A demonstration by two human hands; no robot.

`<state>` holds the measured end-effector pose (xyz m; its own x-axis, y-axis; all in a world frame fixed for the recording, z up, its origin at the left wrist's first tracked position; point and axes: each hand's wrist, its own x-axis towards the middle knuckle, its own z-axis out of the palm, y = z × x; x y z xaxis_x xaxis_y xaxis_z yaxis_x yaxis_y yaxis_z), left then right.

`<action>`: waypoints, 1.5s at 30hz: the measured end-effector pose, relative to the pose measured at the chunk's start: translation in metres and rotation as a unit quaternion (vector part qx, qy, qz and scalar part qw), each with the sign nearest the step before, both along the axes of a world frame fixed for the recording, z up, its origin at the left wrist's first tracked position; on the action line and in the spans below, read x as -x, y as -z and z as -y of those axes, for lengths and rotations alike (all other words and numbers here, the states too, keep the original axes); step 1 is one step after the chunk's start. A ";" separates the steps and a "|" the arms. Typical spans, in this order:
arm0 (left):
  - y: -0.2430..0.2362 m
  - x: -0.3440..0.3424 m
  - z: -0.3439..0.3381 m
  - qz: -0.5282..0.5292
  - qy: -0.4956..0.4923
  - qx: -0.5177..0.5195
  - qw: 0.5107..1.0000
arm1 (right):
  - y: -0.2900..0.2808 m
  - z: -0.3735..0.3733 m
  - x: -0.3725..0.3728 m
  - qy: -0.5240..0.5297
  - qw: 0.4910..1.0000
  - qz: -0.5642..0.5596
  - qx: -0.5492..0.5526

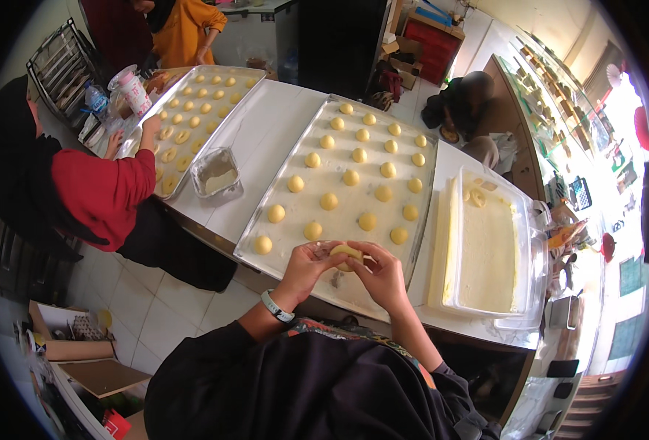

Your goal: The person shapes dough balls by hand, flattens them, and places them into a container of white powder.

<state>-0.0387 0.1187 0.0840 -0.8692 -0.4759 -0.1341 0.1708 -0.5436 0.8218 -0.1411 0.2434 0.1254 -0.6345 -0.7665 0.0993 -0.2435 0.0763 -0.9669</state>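
Between my two hands is a piece of yellow dough [347, 254], pinched by the fingers of both. My left hand [311, 265], with a pale band on its wrist, grips its left side. On its right side, my right hand [378, 274] closes thumb and fingers on it. Both hands are over the near edge of a large metal baking tray [295, 213]. Rows of round dough balls [329, 201] stand spaced apart on that tray. The fingers partly cover the dough, so its full shape is hidden.
Right of the tray stands a clear plastic tub [486, 249] with ring-shaped dough inside. A foil container [217, 176] sits left of it, beside a second tray [214, 117] of dough balls and rings. A person in a red sleeve [104, 183] works there. Another person [464, 106] crouches beyond the table.
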 end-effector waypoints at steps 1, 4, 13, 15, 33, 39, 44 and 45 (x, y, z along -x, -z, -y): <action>0.000 -0.001 0.001 0.000 0.000 0.001 1.000 | 0.003 -0.001 0.002 0.003 0.999 0.051 -0.005; -0.003 -0.002 0.002 -0.007 -0.011 -0.024 1.000 | 0.003 -0.006 0.010 0.000 0.992 0.128 0.022; -0.012 0.007 0.002 0.017 0.029 -0.001 0.999 | -0.003 -0.014 0.016 0.002 0.996 0.077 -0.034; -0.012 0.010 -0.003 0.019 0.071 -0.003 0.997 | -0.011 -0.013 0.012 -0.005 0.999 0.037 0.008; -0.014 0.020 -0.007 0.092 0.125 0.074 0.985 | -0.005 -0.029 0.019 0.012 0.995 0.099 0.003; -0.007 0.027 -0.013 0.064 0.083 0.020 0.994 | -0.013 -0.037 0.024 0.019 0.992 0.121 -0.023; -0.010 0.030 -0.016 0.056 0.091 0.046 0.993 | -0.002 -0.038 0.020 0.027 0.997 0.075 0.007; -0.008 0.031 -0.016 0.058 0.060 0.031 0.996 | -0.002 -0.039 0.021 0.028 0.997 0.074 0.006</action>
<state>-0.0694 0.1349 0.0924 -0.9004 -0.3809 -0.2104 0.0101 -0.5016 0.8650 -0.1626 0.2826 0.1277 -0.6854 -0.7281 0.0102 -0.0927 0.0734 -0.9930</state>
